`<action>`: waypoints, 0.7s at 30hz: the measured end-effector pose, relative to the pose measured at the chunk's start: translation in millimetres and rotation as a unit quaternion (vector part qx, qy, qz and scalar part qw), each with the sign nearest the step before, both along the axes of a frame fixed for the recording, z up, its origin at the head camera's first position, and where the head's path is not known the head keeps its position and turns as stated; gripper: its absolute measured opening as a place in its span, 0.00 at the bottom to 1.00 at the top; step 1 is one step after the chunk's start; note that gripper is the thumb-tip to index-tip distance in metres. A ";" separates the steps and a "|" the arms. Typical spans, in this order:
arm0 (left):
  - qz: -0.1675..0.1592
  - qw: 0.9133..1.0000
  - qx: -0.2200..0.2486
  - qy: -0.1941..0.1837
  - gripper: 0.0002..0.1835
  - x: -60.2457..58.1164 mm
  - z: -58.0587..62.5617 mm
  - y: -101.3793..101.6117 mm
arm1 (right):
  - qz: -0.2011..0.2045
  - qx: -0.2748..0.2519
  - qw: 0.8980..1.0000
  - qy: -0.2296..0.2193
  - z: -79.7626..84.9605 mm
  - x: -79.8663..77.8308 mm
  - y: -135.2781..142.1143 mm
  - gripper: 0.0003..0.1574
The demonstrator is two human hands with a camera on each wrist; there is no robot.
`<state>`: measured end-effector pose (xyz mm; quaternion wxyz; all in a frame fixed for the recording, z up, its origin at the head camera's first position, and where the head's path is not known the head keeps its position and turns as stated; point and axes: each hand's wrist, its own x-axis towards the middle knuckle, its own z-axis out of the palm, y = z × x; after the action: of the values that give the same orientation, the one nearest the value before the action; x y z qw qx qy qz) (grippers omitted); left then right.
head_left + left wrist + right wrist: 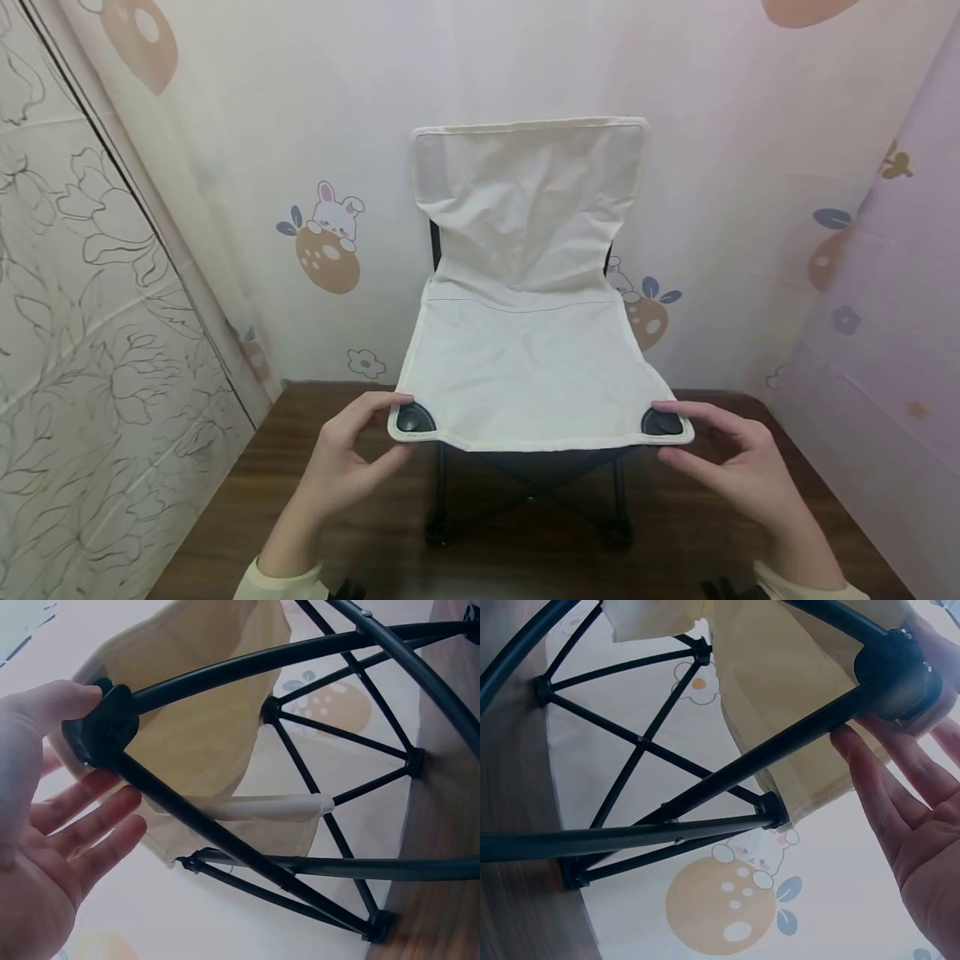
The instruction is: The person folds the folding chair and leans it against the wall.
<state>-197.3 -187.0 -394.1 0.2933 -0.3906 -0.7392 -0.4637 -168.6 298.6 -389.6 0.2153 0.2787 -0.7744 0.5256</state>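
A folding chair [517,358] with a white fabric seat and backrest stands unfolded on its black tube legs, facing me. My left hand [347,454] pinches the seat's front left corner, fingers at the top edge and thumb below. In the left wrist view that thumb lies against the black corner joint [105,724]. On the opposite side my right hand [738,462] holds the front right corner the same way. The right wrist view shows its fingers [874,776] around the other corner joint [900,675]. The seat's underside hides part of the crossed legs in the head view.
The chair stands on a dark brown wooden tabletop [300,483]. Behind it hangs a pale curtain [247,167] printed with rabbits and carrots. A flower-patterned sheet [97,375] closes the left side, and another pale sheet [877,383] the right.
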 end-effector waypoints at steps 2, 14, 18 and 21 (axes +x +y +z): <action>-0.004 1.000 0.013 0.002 0.32 -0.2 -1.2 1.5 | 0.008 -0.012 1.000 0.007 -0.4 -0.8 -1.0 0.39; -0.024 0.997 0.068 -0.014 0.28 -1.9 -5.1 9.8 | 0.094 -0.089 0.990 0.051 -9.8 -6.1 1.4 0.39; -0.032 0.996 0.080 -0.031 0.28 -0.2 -5.2 10.0 | 0.098 -0.090 0.990 0.051 -7.7 -6.0 0.2 0.38; -0.046 0.994 0.094 -0.040 0.29 0.4 -5.7 10.1 | 0.105 -0.088 0.989 0.054 -5.8 -7.2 -1.3 0.37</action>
<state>-197.0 -177.0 -399.8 0.2771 -0.3755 -0.6848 -0.5596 -175.8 297.3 -395.4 0.2243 0.3668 -0.6787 0.5954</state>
